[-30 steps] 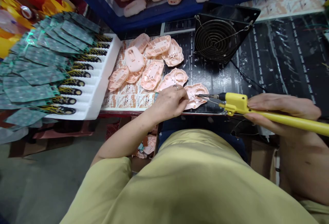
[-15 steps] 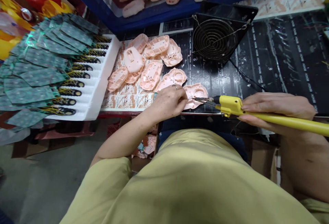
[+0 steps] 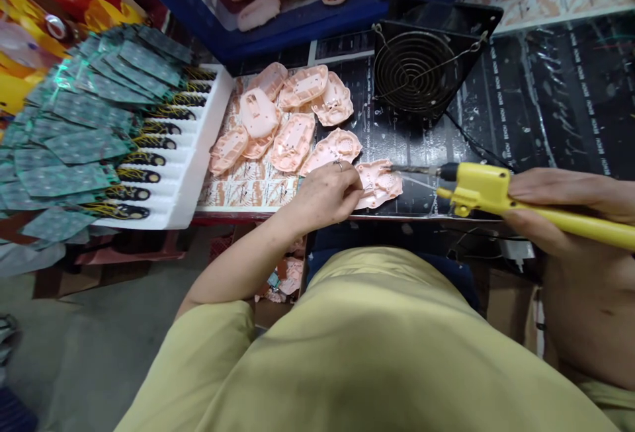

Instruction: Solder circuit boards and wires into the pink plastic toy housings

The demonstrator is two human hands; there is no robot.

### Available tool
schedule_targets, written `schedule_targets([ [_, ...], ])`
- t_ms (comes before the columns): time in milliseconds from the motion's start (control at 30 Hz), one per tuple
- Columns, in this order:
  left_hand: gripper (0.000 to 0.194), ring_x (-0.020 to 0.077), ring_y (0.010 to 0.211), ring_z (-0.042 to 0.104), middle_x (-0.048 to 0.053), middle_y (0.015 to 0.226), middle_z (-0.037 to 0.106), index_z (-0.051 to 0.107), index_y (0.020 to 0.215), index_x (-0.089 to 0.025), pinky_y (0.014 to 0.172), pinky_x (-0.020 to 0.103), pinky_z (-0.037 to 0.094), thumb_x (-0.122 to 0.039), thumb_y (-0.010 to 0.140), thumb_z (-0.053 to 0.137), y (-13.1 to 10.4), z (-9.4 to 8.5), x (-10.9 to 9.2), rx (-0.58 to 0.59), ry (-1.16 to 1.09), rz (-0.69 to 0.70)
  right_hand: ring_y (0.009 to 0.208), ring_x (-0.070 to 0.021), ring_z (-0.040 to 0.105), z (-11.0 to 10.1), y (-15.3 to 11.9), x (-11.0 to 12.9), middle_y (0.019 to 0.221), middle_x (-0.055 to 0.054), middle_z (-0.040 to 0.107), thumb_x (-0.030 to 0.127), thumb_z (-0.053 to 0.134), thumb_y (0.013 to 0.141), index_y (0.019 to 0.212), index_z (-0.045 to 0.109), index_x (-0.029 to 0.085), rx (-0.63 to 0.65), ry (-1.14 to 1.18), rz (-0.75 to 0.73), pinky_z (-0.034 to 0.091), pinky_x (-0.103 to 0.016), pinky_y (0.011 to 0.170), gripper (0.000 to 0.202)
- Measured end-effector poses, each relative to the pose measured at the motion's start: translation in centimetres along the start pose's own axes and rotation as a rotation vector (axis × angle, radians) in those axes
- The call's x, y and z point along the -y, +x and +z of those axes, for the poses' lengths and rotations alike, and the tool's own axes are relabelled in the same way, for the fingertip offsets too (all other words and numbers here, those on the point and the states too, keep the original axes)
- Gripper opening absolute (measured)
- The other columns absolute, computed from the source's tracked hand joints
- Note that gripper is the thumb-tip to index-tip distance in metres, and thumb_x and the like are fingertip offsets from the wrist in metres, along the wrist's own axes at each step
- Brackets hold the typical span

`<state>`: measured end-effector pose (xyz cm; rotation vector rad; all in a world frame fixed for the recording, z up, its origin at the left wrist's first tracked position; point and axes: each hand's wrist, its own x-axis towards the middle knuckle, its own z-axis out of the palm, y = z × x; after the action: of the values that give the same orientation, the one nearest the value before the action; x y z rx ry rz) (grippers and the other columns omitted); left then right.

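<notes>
My left hand (image 3: 330, 195), a ring on one finger, is closed at the left edge of a pink plastic shell (image 3: 381, 184) near the table's front edge. Its fingertips pinch something too small to make out. In my right hand (image 3: 565, 204) is a yellow soldering iron (image 3: 481, 188), its dark tip over the upper part of that shell. A thin pale strand runs beneath the tip toward the tool. Another pink shell (image 3: 333, 151) lies open just behind my left hand, and several more are grouped to its left.
A black fan (image 3: 411, 75) with a wire grille stands behind the shell. At the back is a blue crate (image 3: 297, 27) of pink shells. On the left, a white foam tray (image 3: 191, 154) holds speakers wired to green boards (image 3: 64, 174).
My right hand has moved right with the soldering iron, and the tip has shifted up and right over the shell. The shell appears turned slightly. My left hand is nearly still.
</notes>
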<state>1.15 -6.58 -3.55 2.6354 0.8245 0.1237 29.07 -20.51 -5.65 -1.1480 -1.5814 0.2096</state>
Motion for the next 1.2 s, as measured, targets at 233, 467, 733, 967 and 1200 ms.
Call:
schedule_targets([
  [233, 0.017, 0.0188, 0.082, 0.064, 0.007, 0.086, 0.067, 0.064, 0.080, -0.014, 0.076, 0.030, 0.048, -0.023, 0.092, 0.057, 0.0, 0.1, 0.1, 0.010, 0.004, 0.003, 0.079, -0.0197, 0.074, 1.9, -1.6, -0.7, 0.099, -0.005, 0.077, 0.038, 0.084, 0.076, 0.135, 0.061, 0.028, -0.090, -0.274, -0.195, 0.064, -0.027, 0.070, 0.064],
  [467, 0.020, 0.0187, 0.077, 0.063, 0.008, 0.083, 0.068, 0.065, 0.079, -0.014, 0.072, 0.030, 0.047, -0.026, 0.093, 0.058, -0.3, 0.5, 0.1, -0.064, 0.064, 0.036, 0.059, -0.0130, 0.069, 5.2, -0.8, 0.1, 0.076, 0.002, 0.073, 0.032, 0.068, 0.092, 0.138, 0.056, 0.026, 0.122, -0.098, -0.233, 0.060, -0.024, 0.061, 0.047],
  [733, 0.018, 0.0173, 0.080, 0.067, 0.005, 0.085, 0.073, 0.066, 0.086, -0.017, 0.081, 0.032, 0.050, -0.026, 0.094, 0.053, -1.6, 1.1, 0.5, -0.317, -0.155, -0.025, 0.084, -0.0137, 0.072, 8.0, -0.5, -1.1, 0.093, 0.000, 0.074, 0.014, 0.067, 0.089, 0.110, 0.067, 0.025, 0.161, -0.188, -0.238, 0.060, -0.032, 0.090, 0.024],
  [967, 0.015, 0.0189, 0.080, 0.063, 0.004, 0.082, 0.072, 0.068, 0.088, -0.018, 0.084, 0.035, 0.047, -0.027, 0.093, 0.056, -1.3, 1.7, 0.5, -0.322, -0.082, -0.016, 0.070, -0.0097, 0.071, 8.1, -1.4, 0.2, 0.086, 0.002, 0.074, 0.012, 0.068, 0.088, 0.109, 0.067, 0.024, 0.119, -0.115, -0.177, 0.057, -0.017, 0.067, 0.024],
  [1200, 0.016, 0.0216, 0.082, 0.063, 0.006, 0.084, 0.072, 0.066, 0.083, -0.017, 0.084, 0.037, 0.044, -0.023, 0.094, 0.056, -1.0, 2.2, 0.9, -0.270, 0.058, 0.009, 0.065, -0.0170, 0.071, 4.1, -1.8, 1.0, 0.084, -0.003, 0.076, 0.053, 0.059, 0.094, 0.140, 0.057, 0.024, -0.007, -0.264, -0.232, 0.059, -0.027, 0.061, 0.054],
])
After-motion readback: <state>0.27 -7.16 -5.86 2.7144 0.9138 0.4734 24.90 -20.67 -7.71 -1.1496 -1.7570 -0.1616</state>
